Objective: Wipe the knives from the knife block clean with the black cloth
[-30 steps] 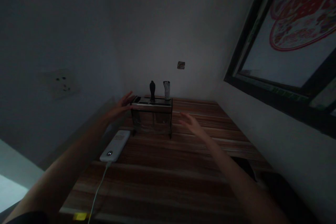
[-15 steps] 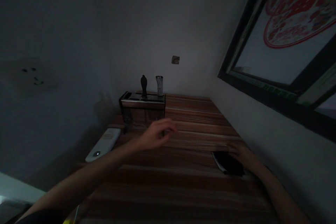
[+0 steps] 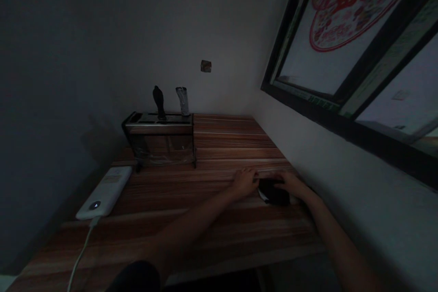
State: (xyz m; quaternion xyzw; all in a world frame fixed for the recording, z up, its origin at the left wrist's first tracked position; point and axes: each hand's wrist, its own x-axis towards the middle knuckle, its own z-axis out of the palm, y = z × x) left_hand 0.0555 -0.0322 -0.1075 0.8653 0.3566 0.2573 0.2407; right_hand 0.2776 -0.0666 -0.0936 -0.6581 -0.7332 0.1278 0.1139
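Note:
A small black item with a pale edge (image 3: 273, 193), perhaps folded cloth, lies on the wood-grain table (image 3: 219, 223); the dim light hides its exact kind. My right hand (image 3: 290, 184) is at its right side, with fingers curled over its top and far edge. Beside the left edge of the black item, my left hand (image 3: 244, 183) rests low over the tabletop, its fingers bent and slightly apart. The left fingertips come close to the item, and whether they touch it is unclear. Nothing shows in the left hand.
A knife rack (image 3: 160, 139) holding a black-handled tool (image 3: 159, 101) and a grey-handled one (image 3: 183, 101) stands at the back left. Nearer lies a white power bank (image 3: 104, 191) with a cable (image 3: 80, 251) plugged in. A dark-framed window (image 3: 304, 96) is on the right wall.
My left hand has moved right and down from above the table, near the rack, to beside the black item. My right hand stays at that item. The view has shifted to the right.

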